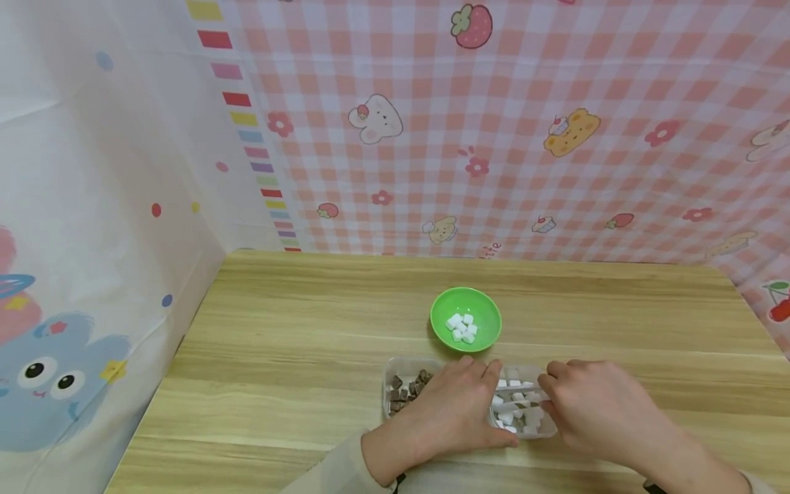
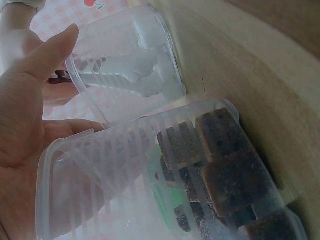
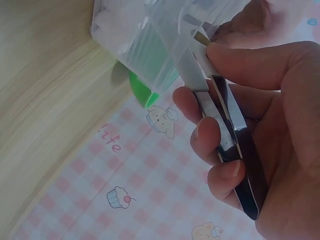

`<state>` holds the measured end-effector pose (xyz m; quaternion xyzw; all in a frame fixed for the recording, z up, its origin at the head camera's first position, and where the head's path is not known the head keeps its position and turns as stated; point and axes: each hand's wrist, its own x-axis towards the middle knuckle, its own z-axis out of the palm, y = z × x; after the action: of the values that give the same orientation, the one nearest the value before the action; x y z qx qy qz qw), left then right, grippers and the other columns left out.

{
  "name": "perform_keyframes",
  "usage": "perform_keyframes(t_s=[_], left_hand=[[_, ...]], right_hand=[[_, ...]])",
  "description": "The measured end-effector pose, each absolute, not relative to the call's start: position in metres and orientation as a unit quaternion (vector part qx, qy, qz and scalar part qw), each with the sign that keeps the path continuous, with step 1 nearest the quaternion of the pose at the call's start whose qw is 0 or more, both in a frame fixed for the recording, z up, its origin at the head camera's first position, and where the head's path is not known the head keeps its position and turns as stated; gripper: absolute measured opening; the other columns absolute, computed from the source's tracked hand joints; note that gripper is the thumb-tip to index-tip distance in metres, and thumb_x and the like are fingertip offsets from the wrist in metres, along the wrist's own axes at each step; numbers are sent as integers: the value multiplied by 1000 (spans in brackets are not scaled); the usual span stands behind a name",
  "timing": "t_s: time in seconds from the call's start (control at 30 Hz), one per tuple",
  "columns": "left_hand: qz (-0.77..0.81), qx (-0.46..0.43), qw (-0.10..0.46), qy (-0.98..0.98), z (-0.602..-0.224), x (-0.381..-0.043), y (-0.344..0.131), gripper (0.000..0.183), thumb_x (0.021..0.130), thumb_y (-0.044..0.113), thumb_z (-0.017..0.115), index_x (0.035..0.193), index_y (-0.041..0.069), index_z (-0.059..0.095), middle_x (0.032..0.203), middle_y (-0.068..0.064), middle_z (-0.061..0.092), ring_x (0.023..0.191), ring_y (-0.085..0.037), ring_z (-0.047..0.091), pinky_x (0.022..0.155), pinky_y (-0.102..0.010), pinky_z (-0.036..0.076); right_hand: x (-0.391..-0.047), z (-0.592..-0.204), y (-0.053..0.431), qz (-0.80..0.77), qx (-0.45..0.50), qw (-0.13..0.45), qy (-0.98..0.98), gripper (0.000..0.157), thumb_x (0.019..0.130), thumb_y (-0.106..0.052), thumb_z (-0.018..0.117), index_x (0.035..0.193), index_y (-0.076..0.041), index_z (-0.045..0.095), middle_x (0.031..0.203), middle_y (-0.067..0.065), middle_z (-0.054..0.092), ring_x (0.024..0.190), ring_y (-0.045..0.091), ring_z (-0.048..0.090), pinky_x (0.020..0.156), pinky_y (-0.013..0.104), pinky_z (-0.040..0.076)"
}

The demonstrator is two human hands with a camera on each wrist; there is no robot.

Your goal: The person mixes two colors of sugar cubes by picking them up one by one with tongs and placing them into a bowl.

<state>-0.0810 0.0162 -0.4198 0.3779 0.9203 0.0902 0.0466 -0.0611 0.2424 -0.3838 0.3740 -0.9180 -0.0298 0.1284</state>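
My left hand [image 1: 450,405] reaches over two clear plastic boxes side by side. It holds the right-hand box [image 2: 117,42] by its left side, the thumb at the near end of the rim. Inside that box are white cubes [image 1: 507,417]. Dark brown cubes [image 1: 404,394] fill the bottom of the left-hand box [image 1: 387,370], which my wrist partly covers. My right hand [image 1: 592,405] grips metal tweezers [image 3: 237,115] between thumb and curled fingers. The two tweezer arms reach over the white-cube box and stand apart; their tips among the cubes are partly hidden.
Behind the boxes stands a green bowl [image 1: 438,336] with several white cubes [image 1: 468,329] at its bottom. The wooden table [image 1: 278,343] meets a pink checked cloth [image 1: 420,171] at the back and a white printed cloth [image 1: 123,171] on the left.
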Motion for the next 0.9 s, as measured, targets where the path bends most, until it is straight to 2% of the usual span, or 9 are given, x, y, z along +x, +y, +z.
perform_keyframes(t_s=[0.23, 0.7, 0.9], left_hand=[[91, 381, 41, 919, -420, -81, 16, 98, 81, 74, 76, 147, 4, 56, 120, 0, 68, 110, -16, 59, 98, -29, 52], [97, 373, 57, 921, -420, -81, 17, 100, 81, 74, 76, 149, 4, 54, 127, -2, 67, 114, -16, 58, 101, -31, 52], [97, 372, 56, 922, -420, -81, 17, 100, 81, 73, 76, 149, 4, 54, 126, -2, 67, 114, -16, 59, 101, -31, 52]], right_hand=[[-61, -385, 245, -26, 368, 130, -920, 34, 68, -21, 88, 67, -17, 54, 63, -10, 41, 50, 10, 42, 41, 29, 35], [-58, -387, 242, -30, 347, 100, -932, 32, 70, -21, 87, 67, -17, 55, 63, -10, 41, 50, 10, 41, 42, 29, 35], [-58, -390, 246, -24, 361, 121, -924, 34, 68, -20, 88, 67, -17, 54, 63, -10, 40, 50, 9, 40, 41, 28, 34]])
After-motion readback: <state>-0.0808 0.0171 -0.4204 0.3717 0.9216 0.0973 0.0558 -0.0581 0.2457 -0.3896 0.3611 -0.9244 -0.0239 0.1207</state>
